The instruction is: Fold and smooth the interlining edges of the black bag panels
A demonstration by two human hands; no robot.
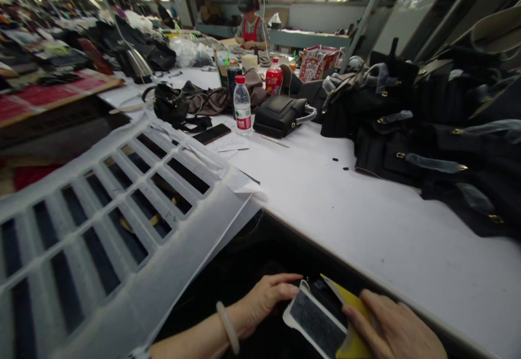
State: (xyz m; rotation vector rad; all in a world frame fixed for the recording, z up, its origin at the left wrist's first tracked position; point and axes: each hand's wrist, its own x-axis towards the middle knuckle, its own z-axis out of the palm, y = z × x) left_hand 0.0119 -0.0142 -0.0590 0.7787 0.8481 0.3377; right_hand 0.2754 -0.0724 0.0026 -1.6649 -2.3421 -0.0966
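Observation:
Low in the view, below the table's front edge, my left hand (264, 300) pinches the upper corner of a white-edged dark panel (316, 321). A pale bangle (228, 326) circles that wrist. Opposite it, my right hand (401, 327) grips a stiff yellow sheet (353, 300), thumb on the near face and fingers behind. The sheet stands tilted beside the panel, with black material between the two. The lower ends of panel and sheet run out of the frame, and my left fingertips are partly lost against the dark material.
A white slatted plastic rack (134, 185) stands at the left. On the white table (309, 185) are a water bottle (242, 107), a phone (212, 133) and a black handbag (280, 116). Black bags (407, 147) are heaped at the right. A person in a red apron (251, 31) sits across.

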